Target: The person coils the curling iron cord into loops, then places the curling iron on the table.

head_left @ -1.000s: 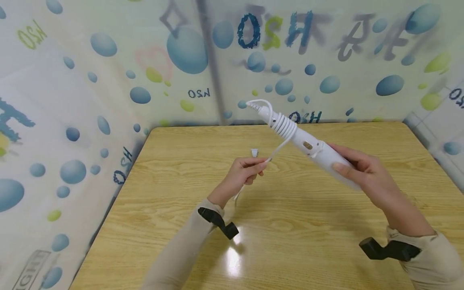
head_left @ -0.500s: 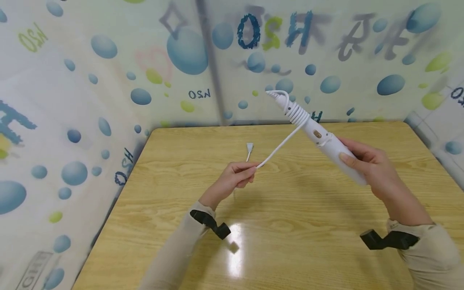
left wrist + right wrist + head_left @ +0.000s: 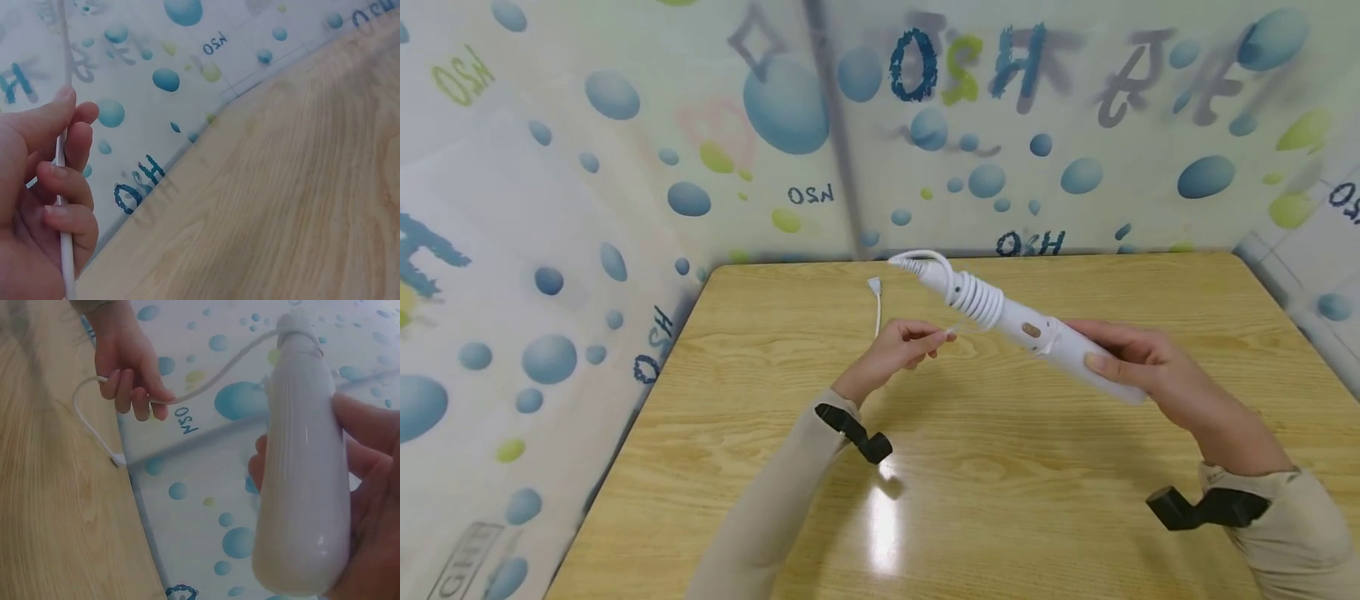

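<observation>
My right hand (image 3: 1131, 358) grips the thick smooth end of a white stick-shaped electric appliance (image 3: 1067, 346), held tilted above the table. Its kind cannot be told for sure; it has a small brown switch (image 3: 1032, 330). Several turns of its white cord (image 3: 977, 300) are wound round the slimmer end. Left of it, my left hand (image 3: 887, 354) pinches the cord between thumb and forefinger; in the left wrist view the cord (image 3: 67, 250) runs on through the palm under the curled fingers. Beyond that hand the plug (image 3: 875, 285) sticks out on a short length of cord.
A wood-grain table (image 3: 1000, 500) lies under both hands. Its back and left edges meet a wall covering (image 3: 625, 208) printed with blue and green bubbles. Black straps with camera mounts (image 3: 853, 429) sit on both wrists.
The appliance rose to the right, then came down to the left, its tip now lower. My left hand drew away with the cord, then moved back closer. The plug has shifted left.
</observation>
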Action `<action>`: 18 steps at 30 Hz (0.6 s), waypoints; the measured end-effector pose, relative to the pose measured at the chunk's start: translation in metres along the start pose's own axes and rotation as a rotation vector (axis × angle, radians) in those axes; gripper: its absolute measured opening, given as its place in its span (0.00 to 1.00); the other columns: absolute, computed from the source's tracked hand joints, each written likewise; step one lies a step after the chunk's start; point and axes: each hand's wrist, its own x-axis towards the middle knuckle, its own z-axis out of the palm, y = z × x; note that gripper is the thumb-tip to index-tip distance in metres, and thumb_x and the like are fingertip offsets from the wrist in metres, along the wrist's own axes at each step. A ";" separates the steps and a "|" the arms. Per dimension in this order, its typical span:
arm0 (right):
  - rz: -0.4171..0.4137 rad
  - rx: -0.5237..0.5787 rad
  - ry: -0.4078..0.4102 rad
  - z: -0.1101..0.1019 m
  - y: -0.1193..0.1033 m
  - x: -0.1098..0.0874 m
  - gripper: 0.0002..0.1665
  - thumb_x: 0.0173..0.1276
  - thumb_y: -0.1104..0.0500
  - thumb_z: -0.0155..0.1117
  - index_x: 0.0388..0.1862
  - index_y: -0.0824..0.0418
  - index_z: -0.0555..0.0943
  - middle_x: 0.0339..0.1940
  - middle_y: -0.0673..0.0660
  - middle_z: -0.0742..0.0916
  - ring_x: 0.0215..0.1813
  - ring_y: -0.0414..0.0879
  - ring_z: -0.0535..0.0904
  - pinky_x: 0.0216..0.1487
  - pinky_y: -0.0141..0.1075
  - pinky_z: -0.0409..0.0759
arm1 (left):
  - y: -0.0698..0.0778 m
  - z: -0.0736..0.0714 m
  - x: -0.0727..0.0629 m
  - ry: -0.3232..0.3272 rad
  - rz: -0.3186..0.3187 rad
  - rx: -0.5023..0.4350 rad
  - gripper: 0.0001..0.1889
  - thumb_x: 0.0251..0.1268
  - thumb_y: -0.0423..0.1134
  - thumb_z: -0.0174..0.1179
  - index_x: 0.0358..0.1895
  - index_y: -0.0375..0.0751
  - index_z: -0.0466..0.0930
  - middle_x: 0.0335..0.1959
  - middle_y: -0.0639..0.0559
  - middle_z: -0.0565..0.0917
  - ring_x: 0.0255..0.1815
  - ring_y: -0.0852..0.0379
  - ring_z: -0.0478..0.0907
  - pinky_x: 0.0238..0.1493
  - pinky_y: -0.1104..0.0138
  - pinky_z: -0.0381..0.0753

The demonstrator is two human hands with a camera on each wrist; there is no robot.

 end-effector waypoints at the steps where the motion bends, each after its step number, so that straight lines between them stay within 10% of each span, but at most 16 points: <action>1: -0.008 0.001 -0.042 -0.001 0.000 -0.001 0.27 0.70 0.73 0.44 0.67 0.59 0.67 0.59 0.43 0.75 0.48 0.41 0.74 0.40 0.31 0.73 | 0.000 0.000 0.001 0.003 0.007 0.013 0.12 0.66 0.35 0.54 0.44 0.28 0.80 0.22 0.54 0.76 0.13 0.63 0.58 0.17 0.71 0.56; 6: -0.027 0.013 -0.260 -0.002 0.002 -0.002 0.28 0.70 0.74 0.42 0.68 0.64 0.63 0.61 0.47 0.74 0.50 0.43 0.74 0.41 0.36 0.75 | 0.002 -0.003 0.007 -0.022 0.125 0.108 0.06 0.62 0.27 0.56 0.29 0.31 0.80 0.20 0.50 0.78 0.18 0.63 0.68 0.22 0.69 0.68; 13: 0.016 0.024 -0.427 -0.001 0.007 -0.002 0.27 0.70 0.73 0.44 0.67 0.63 0.65 0.61 0.49 0.74 0.45 0.44 0.74 0.38 0.38 0.75 | 0.012 -0.001 0.015 -0.056 -0.005 0.252 0.10 0.57 0.40 0.65 0.31 0.35 0.84 0.20 0.53 0.75 0.13 0.61 0.60 0.17 0.69 0.61; 18: 0.062 0.020 -0.507 0.000 0.012 -0.001 0.26 0.70 0.71 0.46 0.66 0.62 0.66 0.58 0.50 0.76 0.46 0.42 0.74 0.40 0.37 0.75 | 0.023 -0.007 0.017 -0.157 0.058 0.315 0.09 0.61 0.35 0.60 0.38 0.31 0.83 0.24 0.53 0.78 0.18 0.60 0.65 0.22 0.67 0.66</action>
